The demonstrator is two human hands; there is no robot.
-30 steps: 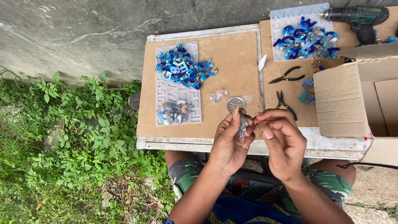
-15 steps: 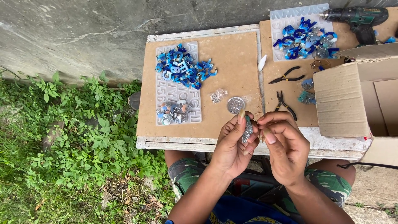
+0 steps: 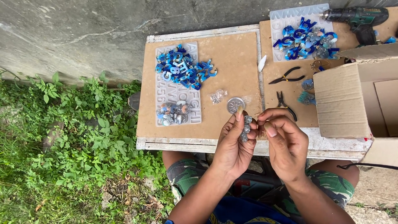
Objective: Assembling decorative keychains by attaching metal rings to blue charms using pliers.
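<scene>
Your left hand and right hand meet at the board's near edge, a small glittery piece between them. Beyond your hands lies a round tin; left of it sits a mould carrying heaped letters. Pliers lie right, beside the cardboard box.

A single head-worn camera looks almost straight down from above the tabletop, close over the seated person's lap. The cardboard box fills the frame's right edge beside the tabletop; grass lies left of it, a concrete wall beyond.
</scene>
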